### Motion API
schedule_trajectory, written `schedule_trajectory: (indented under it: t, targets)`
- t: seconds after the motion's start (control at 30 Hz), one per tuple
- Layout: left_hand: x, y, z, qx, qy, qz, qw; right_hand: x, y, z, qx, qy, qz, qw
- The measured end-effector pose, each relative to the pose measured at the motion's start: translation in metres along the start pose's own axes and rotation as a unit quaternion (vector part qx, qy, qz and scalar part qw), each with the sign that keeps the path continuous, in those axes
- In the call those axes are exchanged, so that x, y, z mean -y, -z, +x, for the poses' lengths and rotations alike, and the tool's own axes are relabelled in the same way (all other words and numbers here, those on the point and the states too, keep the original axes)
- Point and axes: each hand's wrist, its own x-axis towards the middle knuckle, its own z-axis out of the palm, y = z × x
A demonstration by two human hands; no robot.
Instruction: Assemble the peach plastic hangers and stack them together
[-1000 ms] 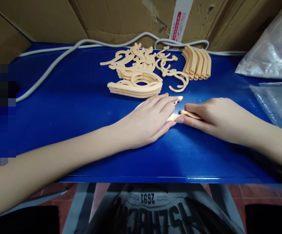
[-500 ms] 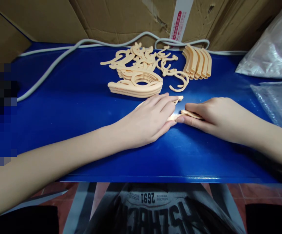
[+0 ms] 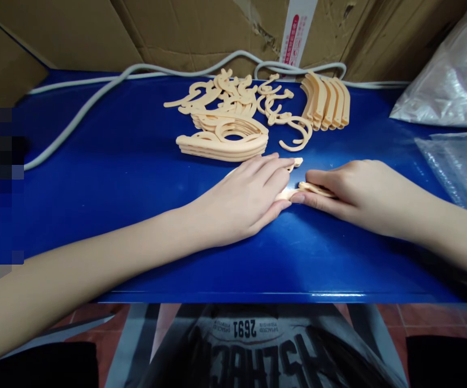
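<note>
Cream strip [image 3: 316,189]: pinched tight by right hand [image 3: 352,194]. Flat piece [image 3: 285,195], strip's nine o'clock: under left hand [image 3: 241,202], closure unclear. Risk: snapping if pinch twists.

head-worn view, facing forward and down, close above a blue tabletop [image 3: 136,194]

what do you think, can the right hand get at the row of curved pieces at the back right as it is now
Probably yes: the row of curved pieces lies just beyond the right hand, with nothing seen between them, though its fingers are taken up by a pale piece.
</note>
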Motion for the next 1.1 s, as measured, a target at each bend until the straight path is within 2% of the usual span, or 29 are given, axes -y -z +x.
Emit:
schedule_trajectory:
  t: [0.47,0.7,0.9,1.1]
  targets:
    - [-0.0015,0.0023,0.0008,0.009,0.002,0.006,1.0,0.0012,0.0012,0.0005,-0.002,0.005,-0.002,1.0]
    - [-0.0009,0.0007,0.0012,0.004,-0.005,0.01,1.0,-0.001,-0.0002,-0.0009,-0.027,0.028,0.0,0.999]
    - [-0.0013,0.0009,0.0001,0.003,0.004,0.001,1.0,-0.0039,-0.001,0.0004,-0.013,0.031,-0.01,0.999]
    - [-0.001,0.0002,-0.0004,0.002,0.023,-0.025,0.999,-0.0047,-0.0043,-0.0005,-0.082,0.025,0.034,0.996]
